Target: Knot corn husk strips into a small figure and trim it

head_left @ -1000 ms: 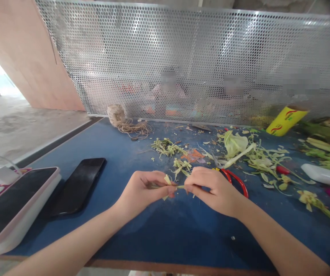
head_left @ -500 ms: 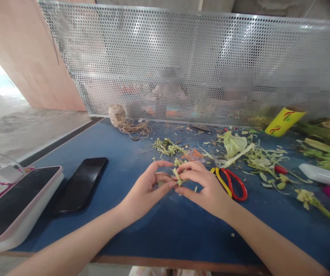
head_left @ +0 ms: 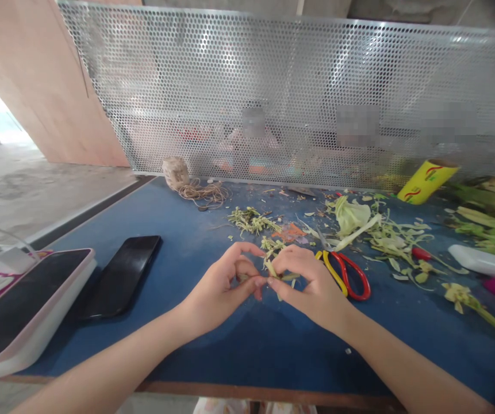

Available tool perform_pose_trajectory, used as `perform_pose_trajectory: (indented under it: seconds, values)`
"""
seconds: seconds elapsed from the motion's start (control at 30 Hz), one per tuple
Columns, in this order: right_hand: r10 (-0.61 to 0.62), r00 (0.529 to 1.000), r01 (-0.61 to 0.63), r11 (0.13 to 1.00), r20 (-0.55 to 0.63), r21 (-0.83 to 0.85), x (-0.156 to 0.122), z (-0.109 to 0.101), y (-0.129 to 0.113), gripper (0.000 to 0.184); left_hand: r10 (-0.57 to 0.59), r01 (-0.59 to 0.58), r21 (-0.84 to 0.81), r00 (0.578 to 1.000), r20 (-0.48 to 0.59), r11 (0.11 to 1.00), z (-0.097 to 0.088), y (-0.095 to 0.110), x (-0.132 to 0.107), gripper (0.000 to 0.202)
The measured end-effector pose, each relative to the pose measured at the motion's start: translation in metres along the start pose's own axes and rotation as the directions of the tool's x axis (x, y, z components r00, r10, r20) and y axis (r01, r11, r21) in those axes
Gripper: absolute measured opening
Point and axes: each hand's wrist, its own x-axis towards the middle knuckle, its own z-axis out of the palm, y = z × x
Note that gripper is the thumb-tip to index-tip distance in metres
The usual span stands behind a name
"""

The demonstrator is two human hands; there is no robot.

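Observation:
My left hand [head_left: 217, 286] is closed in a pinch, thumb against fingertips, just over the blue table [head_left: 178, 345]. Facing it, my right hand [head_left: 318, 287] pinches a small pale green plant strip [head_left: 270, 268]. The two sets of fingertips meet, and the left ones appear to grip the end of the same thin piece, mostly covered by fingers. Right behind the hands lies a heap of short green plant bits [head_left: 250, 221]. Beside my right hand rest scissors [head_left: 353, 277] with one red and one yellow handle loop.
At left lie a black phone [head_left: 122, 276] and a pink-edged device [head_left: 35, 310] with a cable. A twine ball [head_left: 175, 172] stands at the back. Leaf scraps [head_left: 353, 215], a yellow tube [head_left: 427, 181] and a white-and-purple object [head_left: 484, 261] lie right. A perforated metal screen [head_left: 213, 75] borders the table.
The pale strip between my fingers has tilted and shifted slightly right. My right fingers have curled in closer around it. The things on the table have stayed put.

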Motion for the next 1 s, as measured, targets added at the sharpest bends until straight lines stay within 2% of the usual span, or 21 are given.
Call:
perform_pose_trajectory:
  seconds: [0.17,0.3,0.4,0.5,0.57,0.63,0.7,0.83,1.0]
  values:
    - [0.036,0.999,-0.037,0.999,-0.024,-0.011,-0.001,0.000,0.003,0.013,-0.009,0.009,-0.130,1.000,-0.002,0.991,-0.001,0.003,0.000,0.021]
    - [0.132,0.991,-0.129,0.986,-0.017,0.109,0.000,0.000,0.004,0.014,-0.034,0.031,-0.211,0.999,-0.012,0.977,-0.005,0.005,0.002,0.017]
    - [0.248,0.968,-0.248,0.939,0.029,0.236,0.002,0.001,0.008,0.011,-0.060,0.031,-0.277,0.994,-0.096,0.960,-0.005,0.003,0.004,0.018]
    - [0.297,0.954,-0.292,0.913,0.026,0.285,0.002,0.005,0.010,0.014,-0.140,0.049,-0.454,0.976,-0.168,0.890,0.001,-0.003,0.006,0.035]
    - [0.292,0.956,-0.276,0.926,-0.028,0.257,0.001,0.008,0.009,0.013,-0.214,0.120,-0.564,0.971,-0.103,0.817,0.008,-0.007,0.007,0.054]
    - [0.281,0.957,-0.260,0.941,-0.070,0.218,0.000,0.010,0.007,0.012,-0.291,0.203,-0.596,0.955,-0.054,0.777,0.014,-0.010,0.007,0.069]
    - [0.268,0.960,-0.248,0.948,-0.083,0.198,0.000,0.010,0.004,0.010,-0.352,0.239,-0.610,0.933,-0.070,0.756,0.018,-0.011,0.007,0.078]
    - [0.267,0.961,-0.244,0.941,-0.073,0.233,0.000,0.009,0.002,0.010,-0.373,0.217,-0.647,0.921,-0.112,0.731,0.019,-0.010,0.006,0.076]
    - [0.310,0.950,-0.278,0.900,-0.047,0.335,-0.003,0.013,0.003,0.012,-0.330,0.227,-0.646,0.943,-0.041,0.728,0.017,-0.007,0.005,0.075]
